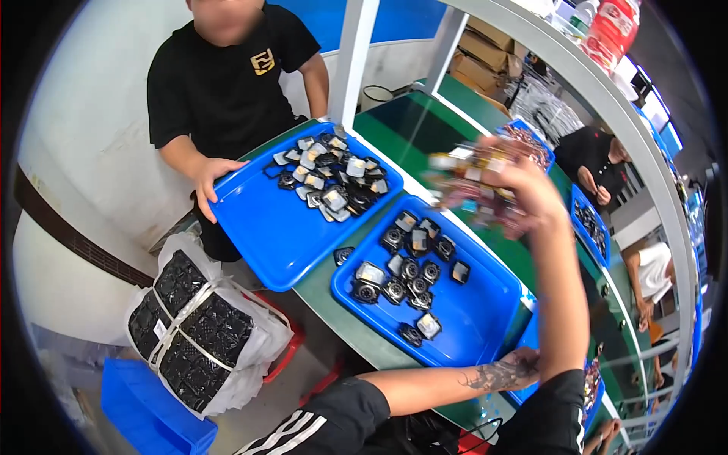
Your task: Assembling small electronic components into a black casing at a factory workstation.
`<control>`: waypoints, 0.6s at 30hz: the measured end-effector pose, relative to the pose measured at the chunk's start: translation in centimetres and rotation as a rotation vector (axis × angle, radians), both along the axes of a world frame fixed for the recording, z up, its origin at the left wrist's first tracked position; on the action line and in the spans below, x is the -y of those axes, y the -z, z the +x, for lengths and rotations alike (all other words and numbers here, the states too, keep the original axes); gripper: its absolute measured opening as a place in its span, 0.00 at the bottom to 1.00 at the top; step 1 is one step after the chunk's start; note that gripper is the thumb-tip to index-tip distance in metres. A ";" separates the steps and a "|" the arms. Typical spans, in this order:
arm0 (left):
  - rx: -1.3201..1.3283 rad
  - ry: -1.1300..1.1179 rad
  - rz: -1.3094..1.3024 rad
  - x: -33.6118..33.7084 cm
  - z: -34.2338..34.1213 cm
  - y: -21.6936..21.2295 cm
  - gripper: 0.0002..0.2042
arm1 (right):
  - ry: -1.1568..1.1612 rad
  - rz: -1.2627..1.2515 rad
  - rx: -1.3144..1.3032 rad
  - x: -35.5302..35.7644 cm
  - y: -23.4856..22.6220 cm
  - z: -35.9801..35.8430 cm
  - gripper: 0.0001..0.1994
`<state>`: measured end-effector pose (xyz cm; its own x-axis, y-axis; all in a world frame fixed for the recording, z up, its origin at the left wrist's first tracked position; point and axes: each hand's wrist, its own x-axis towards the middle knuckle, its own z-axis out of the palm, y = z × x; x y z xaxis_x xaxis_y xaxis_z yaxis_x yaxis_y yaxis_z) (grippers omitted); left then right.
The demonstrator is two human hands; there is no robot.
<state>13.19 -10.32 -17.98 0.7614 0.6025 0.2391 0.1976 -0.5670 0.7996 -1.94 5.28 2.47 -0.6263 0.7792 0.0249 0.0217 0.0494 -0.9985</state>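
Note:
My right hand (pixel 531 189) is raised over the green table, closed around a bunch of small wired parts (pixel 474 174). These parts are white, silver and reddish, and motion blurs them. My left hand (pixel 525 362) is low beside a blue tray (pixel 528 334) at the right; my right forearm crosses in front of it and its fingers are hidden. In front of me, a blue tray (pixel 478 334) holds several black watch-like casings (pixel 413 277), some with a pale square face. Some of them lie loosely near its left side.
A co-worker's hand (pixel 208 182) grips another blue tray (pixel 258 250) heaped with similar casings. One casing (pixel 343 255) lies between the trays. A wrapped stack of black moulded trays (pixel 205 326) and a blue bin (pixel 152 409) stand lower left. A white metal frame (pixel 356 61) rises beyond.

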 end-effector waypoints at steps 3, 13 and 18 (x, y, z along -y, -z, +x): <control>0.517 0.181 -0.634 -1.0 -0.7 3.9 0.11 | -0.225 -0.054 0.062 -0.6 2.9 -11.2 0.23; 0.978 1.887 -2.409 16.6 -1.2 15.4 0.12 | -0.218 0.659 0.486 7.4 15.7 -30.3 0.22; 1.275 1.981 -3.326 11.6 -2.0 6.1 0.14 | -0.369 1.157 0.482 4.8 10.9 -24.4 0.30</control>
